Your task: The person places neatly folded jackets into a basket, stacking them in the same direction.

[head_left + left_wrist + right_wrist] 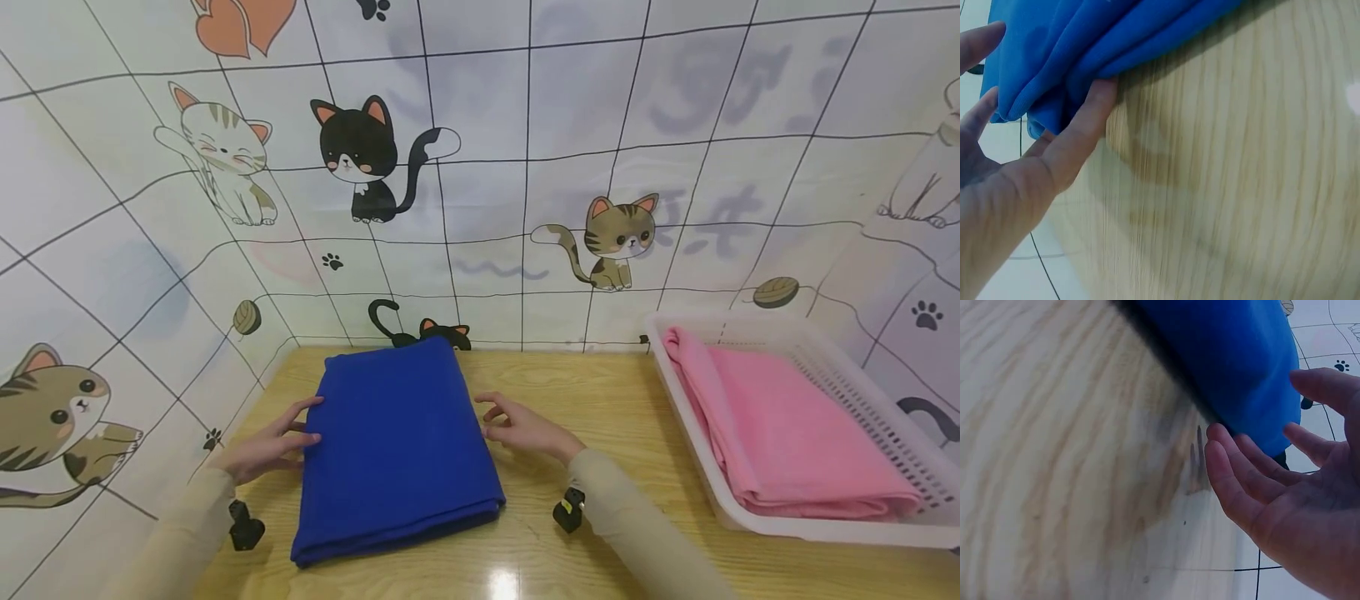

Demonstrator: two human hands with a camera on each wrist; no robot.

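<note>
A folded blue towel [393,450] lies flat on the wooden table [615,400], in front of me. My left hand [303,423] rests at its left edge with fingers relaxed. In the left wrist view the left hand [1022,169] touches the towel's folded layers [1085,37] with the thumb. My right hand [489,417] lies at the towel's right edge with its fingers spread. The right wrist view shows the right hand [1272,487] open, fingertips at the towel's fold [1229,356]. Neither hand grips the cloth.
A white plastic basket [686,442] at the right holds a folded pink towel [787,433]. Walls covered with a cat-patterned sheet [487,167] enclose the table at the back and both sides. Bare wood lies between towel and basket.
</note>
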